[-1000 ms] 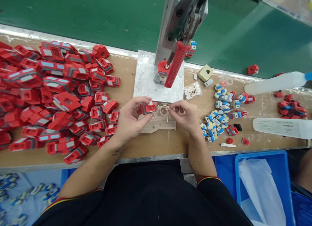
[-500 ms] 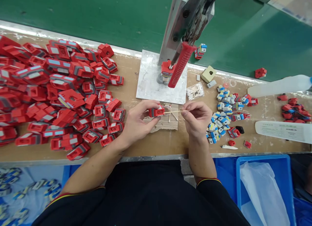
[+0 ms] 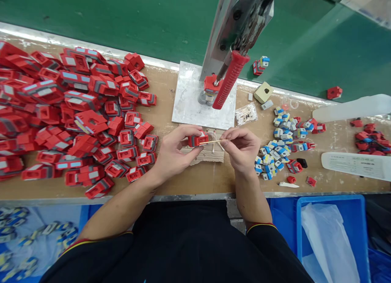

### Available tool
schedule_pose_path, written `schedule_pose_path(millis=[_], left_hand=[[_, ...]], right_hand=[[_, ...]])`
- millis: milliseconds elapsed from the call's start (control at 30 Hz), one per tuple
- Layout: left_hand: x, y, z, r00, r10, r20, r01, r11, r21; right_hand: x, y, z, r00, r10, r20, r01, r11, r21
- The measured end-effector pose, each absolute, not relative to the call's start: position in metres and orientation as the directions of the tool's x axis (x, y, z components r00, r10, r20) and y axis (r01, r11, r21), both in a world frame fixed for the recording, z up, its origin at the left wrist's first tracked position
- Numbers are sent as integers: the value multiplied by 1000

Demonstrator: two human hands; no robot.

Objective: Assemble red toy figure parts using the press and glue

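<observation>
My left hand (image 3: 175, 152) pinches a red plastic toy part (image 3: 195, 140) between thumb and fingers. In my right hand (image 3: 242, 148), thumb and fingertips close on a thin wooden stick (image 3: 214, 142), which looks like a cotton swab. The stick's far end lies at the side of the red part facing my right hand; whether it goes into the part I cannot tell. Below both hands is a torn piece of cardboard (image 3: 210, 156) with a few swabs and a whitish ring-shaped smear on it.
A press with a red handle (image 3: 231, 79) stands on a metal plate (image 3: 183, 99), a red part under it. Red parts (image 3: 91, 122) are piled left; small blue-yellow-white parts (image 3: 271, 154) lie right, near a swab pack (image 3: 246, 113). Blue bins (image 3: 299, 234) sit below the table edge.
My right hand has moved left, bringing the stick further across the red part. My left hand keeps its hold on the part. The whole view has shifted slightly.
</observation>
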State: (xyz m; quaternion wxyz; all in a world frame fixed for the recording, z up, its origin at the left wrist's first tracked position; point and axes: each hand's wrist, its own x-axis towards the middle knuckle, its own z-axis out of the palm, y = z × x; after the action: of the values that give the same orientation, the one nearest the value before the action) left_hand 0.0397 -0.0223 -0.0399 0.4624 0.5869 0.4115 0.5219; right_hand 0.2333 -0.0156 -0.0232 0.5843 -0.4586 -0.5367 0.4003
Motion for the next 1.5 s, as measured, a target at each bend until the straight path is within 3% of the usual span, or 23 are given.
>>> schedule_pose_path(millis=[533, 1167, 1500], left_hand=[[40, -22, -41, 105, 965, 239, 7, -241, 970], [33, -18, -35, 137, 829, 542, 331, -554, 764], [32, -18, -35, 115, 838, 534, 335, -539, 773]], right_hand=[[233, -16, -20, 80, 940, 332, -19, 334, -942], [243, -16, -18, 54, 913, 405, 191, 388, -902], [246, -15, -20, 96, 908, 408, 180, 388, -904]])
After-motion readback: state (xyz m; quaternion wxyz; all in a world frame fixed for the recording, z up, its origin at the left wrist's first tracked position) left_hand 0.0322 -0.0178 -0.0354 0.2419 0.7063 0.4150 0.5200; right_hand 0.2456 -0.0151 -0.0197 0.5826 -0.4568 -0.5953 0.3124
